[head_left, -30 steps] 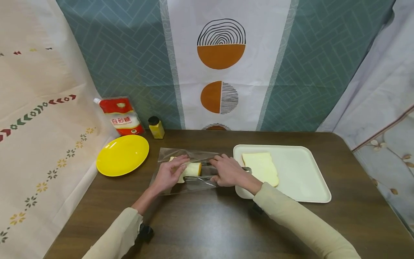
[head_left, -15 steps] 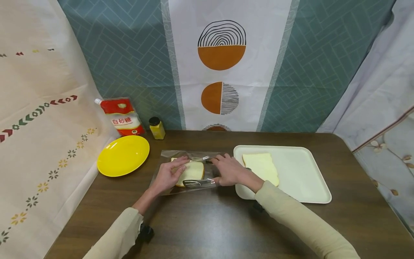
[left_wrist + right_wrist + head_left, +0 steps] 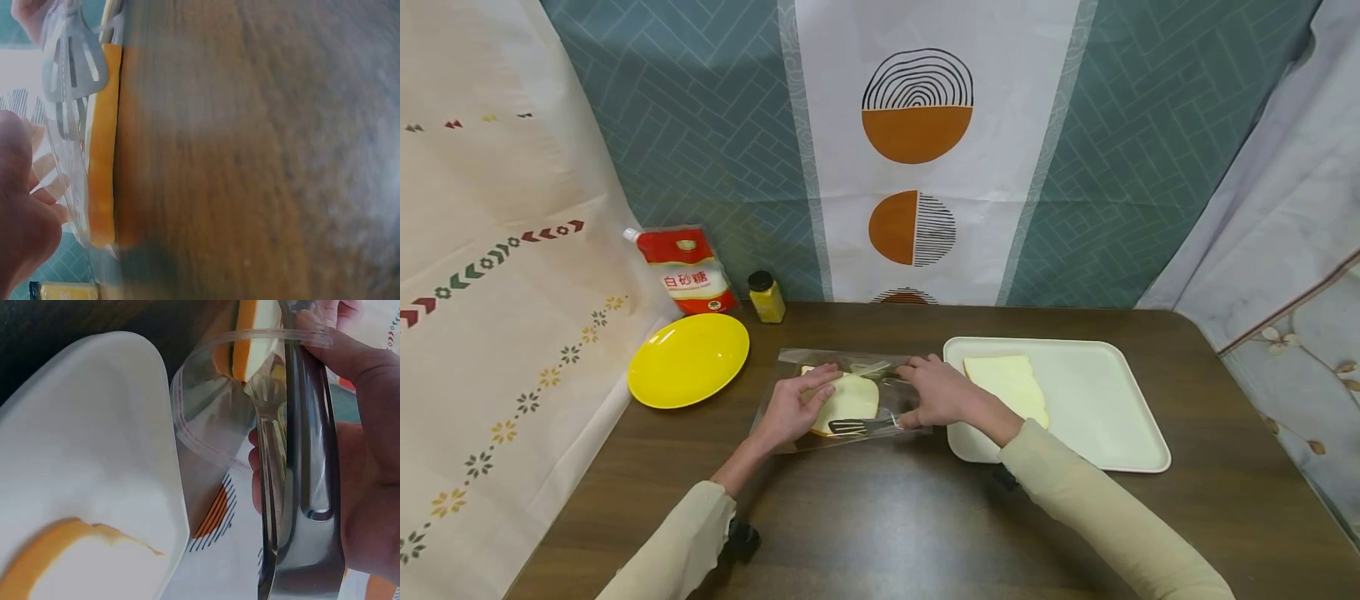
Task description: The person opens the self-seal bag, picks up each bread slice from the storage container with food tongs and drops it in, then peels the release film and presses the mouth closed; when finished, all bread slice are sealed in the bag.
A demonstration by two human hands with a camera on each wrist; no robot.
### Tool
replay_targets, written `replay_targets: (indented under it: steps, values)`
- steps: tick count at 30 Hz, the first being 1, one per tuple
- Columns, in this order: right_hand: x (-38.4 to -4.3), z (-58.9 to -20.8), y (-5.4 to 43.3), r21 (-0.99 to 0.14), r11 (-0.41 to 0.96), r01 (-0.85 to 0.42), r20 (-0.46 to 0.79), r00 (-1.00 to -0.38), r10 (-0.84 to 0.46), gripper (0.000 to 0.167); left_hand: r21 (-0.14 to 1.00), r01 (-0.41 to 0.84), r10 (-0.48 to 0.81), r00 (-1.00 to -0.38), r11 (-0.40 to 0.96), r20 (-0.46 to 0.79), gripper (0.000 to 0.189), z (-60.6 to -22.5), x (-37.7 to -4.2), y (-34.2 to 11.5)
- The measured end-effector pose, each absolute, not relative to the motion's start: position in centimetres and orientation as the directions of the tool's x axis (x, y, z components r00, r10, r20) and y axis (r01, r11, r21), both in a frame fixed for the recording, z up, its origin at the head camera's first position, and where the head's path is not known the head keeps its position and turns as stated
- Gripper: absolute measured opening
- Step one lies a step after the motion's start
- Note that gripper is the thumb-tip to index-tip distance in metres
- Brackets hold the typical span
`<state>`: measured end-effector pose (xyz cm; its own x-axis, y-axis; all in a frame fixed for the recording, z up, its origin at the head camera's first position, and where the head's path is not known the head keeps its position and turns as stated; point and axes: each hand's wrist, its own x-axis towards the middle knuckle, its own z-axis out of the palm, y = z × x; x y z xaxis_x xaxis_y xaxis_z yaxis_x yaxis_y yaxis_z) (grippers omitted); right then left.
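Note:
A slice of bread [image 3: 857,398] lies inside a clear zip bag [image 3: 805,357] on the table. My left hand [image 3: 793,408] rests on the bag's left part, fingers extended over the bread. At the bag's open right end, my right hand [image 3: 943,393] grips metal tongs [image 3: 312,487], thumb on one arm and fingers against the other. Their slotted end [image 3: 75,65] and forked end [image 3: 269,394] reach into the bag, spread apart along the bread's two sides. The bag's zip rim [image 3: 212,340] runs around the tongs by my thumb.
A cream tray [image 3: 1097,400] with another bread slice [image 3: 1003,385] stands just right of the bag. A yellow plate [image 3: 688,360], a red-and-white sugar pouch [image 3: 691,271] and a yellow bottle with a black cap [image 3: 767,298] stand at the back left.
The tongs' ends have spread apart inside the bag. The bread, squeezed and curved a second ago, now lies flatter and wider. My left hand has kept its place on the bag.

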<state>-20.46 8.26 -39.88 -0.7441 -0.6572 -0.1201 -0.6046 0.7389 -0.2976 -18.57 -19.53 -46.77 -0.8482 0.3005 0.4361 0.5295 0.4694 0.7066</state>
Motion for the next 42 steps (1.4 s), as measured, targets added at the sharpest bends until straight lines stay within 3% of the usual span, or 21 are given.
replay_targets:
  steps: [10, 31, 42]
  values:
    - [-19.8, -39.2, 9.7, -0.330, 0.757, -0.563, -0.111, -0.774, -0.624, 0.078, 0.701, 0.534, 0.311, -0.845, 0.472, 0.434, 0.025, -46.6, -18.4, -19.4]
    - [-15.8, -38.5, 16.4, -0.264, 0.791, -0.552, 0.119, -0.833, -0.541, 0.054, 0.703, 0.537, 0.308, -0.843, 0.466, 0.441, 0.027, -46.6, -18.3, -19.2]
    - [-12.5, -39.2, 20.5, -0.298, 0.856, -0.422, 0.165, -0.906, -0.389, 0.062, 0.712, 0.512, 0.307, -0.859, 0.481, 0.410, 0.029, -46.6, -18.3, -19.2]
